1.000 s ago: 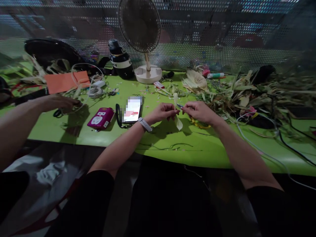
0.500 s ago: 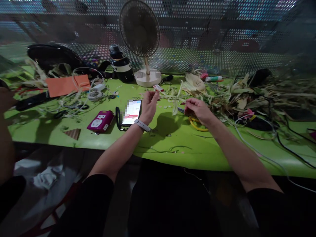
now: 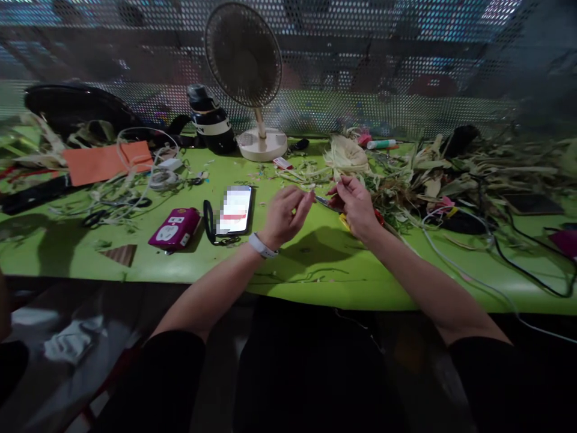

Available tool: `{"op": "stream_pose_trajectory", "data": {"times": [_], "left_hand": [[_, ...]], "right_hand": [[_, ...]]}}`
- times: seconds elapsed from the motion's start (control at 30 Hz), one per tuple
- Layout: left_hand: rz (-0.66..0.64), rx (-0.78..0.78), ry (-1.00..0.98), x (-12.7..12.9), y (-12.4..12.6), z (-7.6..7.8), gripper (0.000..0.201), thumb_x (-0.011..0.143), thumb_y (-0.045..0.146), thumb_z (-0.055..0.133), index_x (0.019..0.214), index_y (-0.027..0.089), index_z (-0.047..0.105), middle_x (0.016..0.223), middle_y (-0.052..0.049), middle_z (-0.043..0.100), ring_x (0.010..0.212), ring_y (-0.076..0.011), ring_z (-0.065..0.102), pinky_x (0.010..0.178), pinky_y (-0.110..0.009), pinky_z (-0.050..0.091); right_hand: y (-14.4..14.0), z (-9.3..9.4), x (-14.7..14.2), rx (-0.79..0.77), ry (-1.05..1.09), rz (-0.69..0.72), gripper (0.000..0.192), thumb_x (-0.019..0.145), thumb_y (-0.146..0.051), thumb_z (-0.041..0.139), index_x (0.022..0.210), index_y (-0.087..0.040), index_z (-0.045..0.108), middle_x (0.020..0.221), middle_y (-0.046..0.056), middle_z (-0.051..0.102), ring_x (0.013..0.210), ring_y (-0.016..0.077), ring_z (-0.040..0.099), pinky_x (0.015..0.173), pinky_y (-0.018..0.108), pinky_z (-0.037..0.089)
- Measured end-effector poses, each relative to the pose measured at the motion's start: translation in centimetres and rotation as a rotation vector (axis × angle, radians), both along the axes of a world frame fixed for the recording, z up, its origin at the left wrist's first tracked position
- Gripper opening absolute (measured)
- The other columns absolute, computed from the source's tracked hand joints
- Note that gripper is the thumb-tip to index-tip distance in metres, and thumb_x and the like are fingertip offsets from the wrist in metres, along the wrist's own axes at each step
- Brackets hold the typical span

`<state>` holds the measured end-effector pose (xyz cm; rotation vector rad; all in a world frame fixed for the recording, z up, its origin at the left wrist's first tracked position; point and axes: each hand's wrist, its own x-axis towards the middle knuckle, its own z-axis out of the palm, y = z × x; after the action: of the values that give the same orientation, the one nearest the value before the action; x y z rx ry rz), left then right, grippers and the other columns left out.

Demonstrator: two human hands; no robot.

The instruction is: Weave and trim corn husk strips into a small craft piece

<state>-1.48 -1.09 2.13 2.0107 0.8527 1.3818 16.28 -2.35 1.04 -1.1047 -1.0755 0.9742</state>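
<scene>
My right hand (image 3: 357,204) is closed around small scissors (image 3: 325,201), blades pointing left and the yellow and red handle showing under the palm. My left hand (image 3: 287,214), with a white watch at the wrist, hovers just left of the blade tip, thumb and fingers pinched together. A tiny pale bit may sit at its fingertips; I cannot tell. Both hands are low over the green table (image 3: 315,264). A pale pleated husk piece (image 3: 345,155) lies just behind them.
A phone (image 3: 235,209) and a magenta device (image 3: 175,228) lie left of my hands. Behind stand a desk fan (image 3: 262,144) and a dark bottle (image 3: 210,120). Dry husks (image 3: 433,174) and cables (image 3: 496,282) cover the right side; an orange envelope (image 3: 103,161) lies far left.
The long husk strip between my hands a second ago is gone from view. My left hand lifted away, then came back to the scissors. The other person's hand at the left has withdrawn.
</scene>
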Motion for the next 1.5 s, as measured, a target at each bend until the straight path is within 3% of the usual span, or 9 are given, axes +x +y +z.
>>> {"op": "stream_pose_trajectory", "data": {"times": [0.17,0.27,0.4,0.73,0.9,1.07,1.23,1.37,1.5], "left_hand": [[-0.305,-0.492,-0.138,1.2,1.2,-1.5,0.051,0.086,0.063,0.053,0.077,0.015,0.067,0.075,-0.004,0.064,0.074,-0.0136,0.058,0.071,-0.027,0.045],[-0.326,-0.635,-0.286,1.4,1.9,-2.2,0.043,0.072,0.058,0.073,0.079,0.015,0.069,0.078,-0.002,0.068,0.073,-0.0107,0.058,0.075,-0.026,0.048],[-0.195,-0.638,-0.37,1.2,2.5,-2.5,0.038,0.066,0.052,0.079,0.072,0.016,0.07,0.071,0.0,0.067,0.068,-0.0094,0.056,0.07,-0.024,0.047],[-0.098,-0.541,-0.132,0.4,3.0,-2.0,0.047,0.068,0.055,0.076,0.057,0.013,0.059,0.055,0.002,0.053,0.052,-0.006,0.04,0.052,-0.023,0.03],[-0.183,-0.477,-0.005,0.6,2.9,-2.2,0.039,0.077,0.049,0.07,0.063,0.014,0.059,0.058,0.002,0.055,0.057,-0.0081,0.048,0.057,-0.023,0.036],[-0.262,-0.683,-0.217,1.1,2.4,-2.0,0.033,0.077,0.045,0.072,0.082,0.014,0.065,0.077,-0.001,0.066,0.07,-0.0094,0.06,0.07,-0.023,0.047],[-0.153,-0.73,-0.365,1.4,2.4,-2.1,0.037,0.079,0.049,0.071,0.076,0.013,0.061,0.063,0.003,0.058,0.055,-0.0061,0.053,0.062,-0.021,0.048],[-0.122,-0.699,-0.249,1.3,2.8,-2.3,0.031,0.091,0.041,0.057,0.078,0.013,0.059,0.064,0.0,0.06,0.058,-0.0084,0.057,0.059,-0.021,0.048],[-0.285,-0.593,0.061,1.2,2.6,-2.4,0.025,0.093,0.03,0.052,0.074,0.014,0.054,0.064,0.0,0.059,0.055,-0.0081,0.055,0.054,-0.02,0.044]], "right_hand": [[-0.8,-0.3,-1.2,-0.092,-0.025,0.278,0.045,0.07,-0.06,0.075,0.087,-0.022,0.059,0.065,-0.005,0.062,0.054,0.0092,0.058,0.057,0.024,0.051],[-0.8,-0.8,-1.5,-0.158,-0.073,0.391,0.052,0.066,-0.066,0.074,0.087,-0.021,0.059,0.06,-0.006,0.059,0.05,0.0096,0.055,0.053,0.025,0.048],[-0.9,-1.4,-1.4,-0.115,-0.302,0.338,0.051,0.074,-0.07,0.065,0.087,-0.021,0.057,0.061,-0.004,0.057,0.05,0.0111,0.052,0.053,0.027,0.045],[-1.8,-0.9,-1.1,0.475,-1.378,-0.141,0.035,0.1,-0.037,0.04,0.091,-0.017,0.067,0.106,0.016,0.067,0.098,0.0263,0.057,0.083,0.039,0.041],[-0.8,-1.4,-0.2,0.583,-1.424,-0.191,0.031,0.101,-0.032,0.038,0.096,-0.017,0.064,0.115,0.014,0.067,0.104,0.0259,0.056,0.091,0.04,0.04],[-0.5,-1.8,0.1,0.535,-1.389,-0.141,0.035,0.102,-0.034,0.033,0.099,-0.015,0.063,0.103,0.015,0.067,0.096,0.0261,0.055,0.087,0.039,0.04],[-0.8,-1.8,-0.6,0.572,-1.427,-0.008,0.036,0.102,-0.032,0.033,0.095,-0.015,0.064,0.098,0.015,0.066,0.089,0.0248,0.054,0.081,0.038,0.04],[-1.3,-1.5,-0.7,0.574,-1.486,0.084,0.034,0.098,-0.036,0.041,0.091,-0.014,0.067,0.091,0.014,0.066,0.084,0.0239,0.054,0.076,0.037,0.041],[-2.1,0.0,-0.2,0.575,-1.389,-0.143,0.036,0.092,-0.046,0.051,0.1,-0.015,0.069,0.1,0.014,0.065,0.097,0.0286,0.056,0.086,0.044,0.042]]}}
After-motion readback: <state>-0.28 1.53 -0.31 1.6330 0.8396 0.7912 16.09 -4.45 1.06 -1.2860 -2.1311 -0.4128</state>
